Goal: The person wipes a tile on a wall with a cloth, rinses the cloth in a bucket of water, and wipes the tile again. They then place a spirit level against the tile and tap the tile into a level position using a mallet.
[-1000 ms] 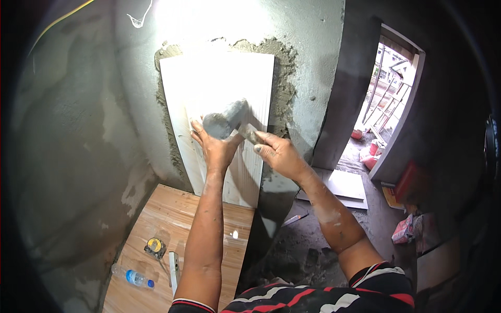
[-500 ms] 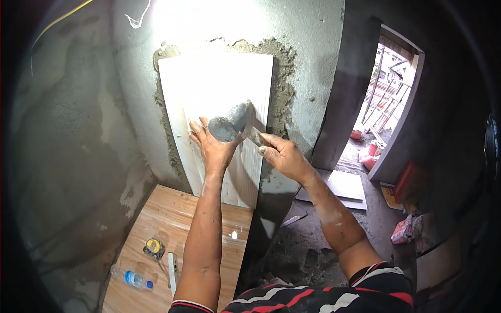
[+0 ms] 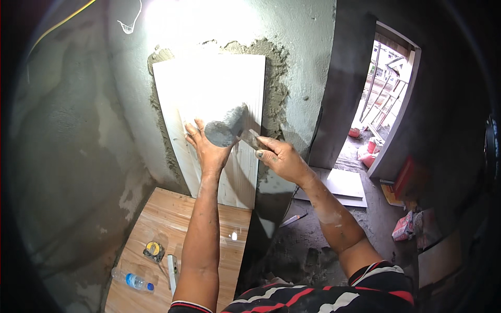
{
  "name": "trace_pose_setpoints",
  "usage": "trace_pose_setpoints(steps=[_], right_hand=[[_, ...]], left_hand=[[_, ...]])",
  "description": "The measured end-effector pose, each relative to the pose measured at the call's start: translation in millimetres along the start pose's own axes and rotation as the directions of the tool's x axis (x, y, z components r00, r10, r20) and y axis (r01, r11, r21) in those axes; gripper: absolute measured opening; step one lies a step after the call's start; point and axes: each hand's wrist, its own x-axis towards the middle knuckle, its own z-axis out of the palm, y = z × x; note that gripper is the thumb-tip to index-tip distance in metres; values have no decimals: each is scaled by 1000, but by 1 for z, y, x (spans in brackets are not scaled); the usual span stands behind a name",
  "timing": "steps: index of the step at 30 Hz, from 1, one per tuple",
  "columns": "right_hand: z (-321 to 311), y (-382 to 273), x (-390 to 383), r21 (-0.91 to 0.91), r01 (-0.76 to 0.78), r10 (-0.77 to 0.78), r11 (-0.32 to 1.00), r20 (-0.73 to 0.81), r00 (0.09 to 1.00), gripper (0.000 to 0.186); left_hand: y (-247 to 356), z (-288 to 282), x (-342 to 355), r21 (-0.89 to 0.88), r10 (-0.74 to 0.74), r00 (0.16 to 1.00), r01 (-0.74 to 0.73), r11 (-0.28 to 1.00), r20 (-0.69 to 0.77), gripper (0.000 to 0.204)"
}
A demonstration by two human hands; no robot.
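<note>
A white wall tile (image 3: 209, 86) stands upright against the wall, with rough grey mortar (image 3: 276, 91) showing around its edges. On the tile's face my left hand (image 3: 210, 154) lies with fingers spread. My right hand (image 3: 283, 158) is closed around the short handle of a mallet with a grey, rounded head (image 3: 224, 125). That head is in front of the tile, just above my left hand, and hides part of its fingers. Whether the head touches the tile I cannot tell.
Below, a wood-patterned surface (image 3: 141, 208) bears a yellow-and-black tape measure (image 3: 153, 249), a plastic bottle (image 3: 136, 281) and a level-like bar (image 3: 172, 271). White tiles (image 3: 345, 185) lie on the floor at right, near a doorway (image 3: 383, 99) and a red-and-white bag (image 3: 403, 227).
The mallet head has tilted and dropped slightly toward the left hand. Both hands keep their places on the tile and handle; the whole view has shifted a little.
</note>
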Motion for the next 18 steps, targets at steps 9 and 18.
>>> trace_pose_setpoints(steps=[9, 18], right_hand=[[18, -34, 37, -83, 121, -119, 989, 32, 992, 47], [39, -54, 88, -181, 181, -162, 967, 115, 980, 41]], left_hand=[[-3, -4, 3, -219, 254, 965, -236, 947, 57, 78], [-14, 13, 8, 127, 253, 960, -238, 963, -119, 100]])
